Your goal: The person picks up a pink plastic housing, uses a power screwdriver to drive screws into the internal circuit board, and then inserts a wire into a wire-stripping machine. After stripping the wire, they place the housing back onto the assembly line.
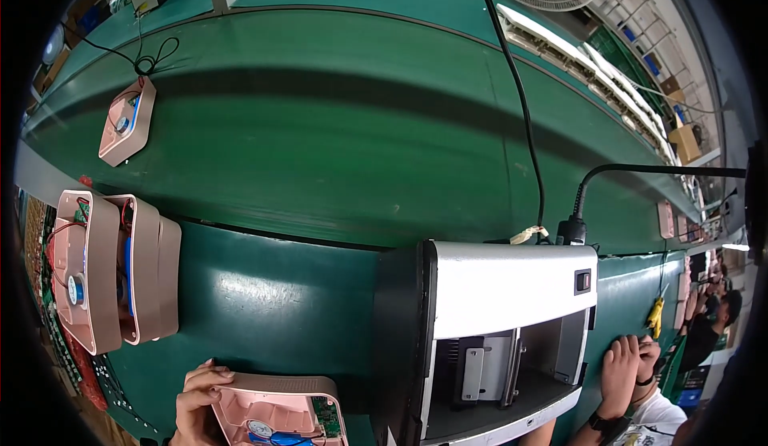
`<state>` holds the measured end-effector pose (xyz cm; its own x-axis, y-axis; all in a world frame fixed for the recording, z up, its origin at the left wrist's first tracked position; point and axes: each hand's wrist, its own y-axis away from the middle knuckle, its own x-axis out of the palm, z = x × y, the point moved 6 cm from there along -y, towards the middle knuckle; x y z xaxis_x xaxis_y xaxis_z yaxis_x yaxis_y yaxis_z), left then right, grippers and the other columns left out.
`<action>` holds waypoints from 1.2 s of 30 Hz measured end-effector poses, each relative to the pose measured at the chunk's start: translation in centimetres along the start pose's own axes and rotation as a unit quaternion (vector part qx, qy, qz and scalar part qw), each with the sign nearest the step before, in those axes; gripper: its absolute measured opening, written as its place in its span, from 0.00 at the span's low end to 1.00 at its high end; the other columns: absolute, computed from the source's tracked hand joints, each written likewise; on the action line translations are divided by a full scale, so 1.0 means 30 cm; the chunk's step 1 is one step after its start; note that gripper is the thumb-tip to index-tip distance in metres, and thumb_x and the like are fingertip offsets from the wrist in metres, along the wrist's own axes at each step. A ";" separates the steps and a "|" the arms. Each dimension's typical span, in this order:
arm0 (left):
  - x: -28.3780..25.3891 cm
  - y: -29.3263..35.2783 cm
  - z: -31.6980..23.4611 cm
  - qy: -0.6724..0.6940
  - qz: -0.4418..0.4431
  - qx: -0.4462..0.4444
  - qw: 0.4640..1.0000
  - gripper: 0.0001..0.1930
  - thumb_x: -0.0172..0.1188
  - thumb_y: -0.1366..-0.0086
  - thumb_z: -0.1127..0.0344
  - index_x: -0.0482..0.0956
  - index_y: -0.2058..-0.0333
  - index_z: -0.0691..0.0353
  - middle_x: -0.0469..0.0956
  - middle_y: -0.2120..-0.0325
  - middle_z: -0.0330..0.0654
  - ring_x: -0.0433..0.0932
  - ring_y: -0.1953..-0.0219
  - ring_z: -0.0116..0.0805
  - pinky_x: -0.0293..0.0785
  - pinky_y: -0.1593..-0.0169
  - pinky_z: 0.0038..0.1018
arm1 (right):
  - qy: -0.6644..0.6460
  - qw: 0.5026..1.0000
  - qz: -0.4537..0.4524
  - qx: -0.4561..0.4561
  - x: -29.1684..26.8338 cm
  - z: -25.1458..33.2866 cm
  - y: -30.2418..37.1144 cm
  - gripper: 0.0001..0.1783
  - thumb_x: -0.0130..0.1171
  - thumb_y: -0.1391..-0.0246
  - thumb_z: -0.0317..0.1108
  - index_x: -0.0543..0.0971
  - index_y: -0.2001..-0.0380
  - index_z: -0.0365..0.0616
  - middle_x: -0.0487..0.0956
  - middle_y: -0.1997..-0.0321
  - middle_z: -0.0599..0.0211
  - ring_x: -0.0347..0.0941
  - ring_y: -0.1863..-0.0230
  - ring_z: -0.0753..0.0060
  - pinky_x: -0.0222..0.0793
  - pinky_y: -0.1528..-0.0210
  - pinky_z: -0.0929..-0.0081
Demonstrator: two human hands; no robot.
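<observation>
My left hand (200, 398) grips the left end of an open pink plastic housing (282, 385) at the lower edge, its fingers curled over the rim. Inside the housing sit a round metal-faced part (260, 428), a blue wrapped part (282, 439) and a green circuit board (326, 416). To the right stands a white and black machine (508, 286) with an open front and a metal plate (474, 374) inside. A patch of skin, seemingly my right hand or arm (538, 433), shows below the machine's front edge; its fingers are hidden.
Several pink housings (102, 278) stand together at the left; another (128, 122) lies on the green belt (320, 134) with a black cable. A thick black cord (640, 168) plugs into the machine. At the right are a co-worker's hands (620, 374) and a yellow-handled tool (656, 316).
</observation>
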<state>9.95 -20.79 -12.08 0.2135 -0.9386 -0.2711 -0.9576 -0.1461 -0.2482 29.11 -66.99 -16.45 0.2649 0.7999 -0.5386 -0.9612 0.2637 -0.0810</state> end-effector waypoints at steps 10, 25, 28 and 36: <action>-0.028 0.003 -0.016 -0.036 -0.029 -0.115 0.992 0.36 0.68 0.50 0.58 0.65 0.45 0.64 0.70 0.46 0.57 0.67 0.41 0.50 0.53 0.31 0.47 | 0.022 0.998 0.016 0.054 -0.007 0.145 -0.014 0.07 0.55 0.44 0.21 0.79 0.62 0.35 0.72 0.75 0.82 0.63 0.73 0.90 0.54 0.73 0.87; 0.100 -0.354 -0.338 -0.090 0.061 0.081 0.991 0.43 0.65 0.38 0.61 0.51 0.32 0.72 0.59 0.35 0.63 0.59 0.30 0.53 0.52 0.27 0.46 | -0.231 0.925 0.118 -0.277 0.077 0.613 0.011 0.34 0.50 0.32 0.56 0.71 0.39 0.36 0.72 0.39 0.59 0.71 0.39 0.66 0.69 0.41 0.67; 0.232 -0.551 -0.343 -0.075 0.061 0.043 0.994 0.45 0.65 0.37 0.59 0.48 0.31 0.74 0.56 0.33 0.64 0.58 0.29 0.52 0.53 0.27 0.41 | -0.327 0.914 0.176 -0.163 0.204 0.680 -0.087 0.31 0.48 0.30 0.55 0.73 0.40 0.38 0.73 0.39 0.60 0.72 0.40 0.66 0.70 0.43 0.68; 0.403 -0.688 -0.229 0.217 0.111 -0.114 0.963 0.39 0.58 0.46 0.73 0.54 0.34 0.67 0.65 0.42 0.49 0.63 0.36 0.40 0.59 0.33 0.33 | -0.539 0.769 0.343 0.026 0.353 0.666 -0.094 0.24 0.54 0.35 0.42 0.70 0.41 0.40 0.76 0.46 0.63 0.72 0.43 0.67 0.67 0.41 0.72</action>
<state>30.96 -31.26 -3.85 -0.0540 -0.9898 0.1317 -0.9985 0.0538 -0.0053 36.17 -48.48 -5.17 -0.3654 0.7355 0.5706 -0.9067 -0.4200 -0.0392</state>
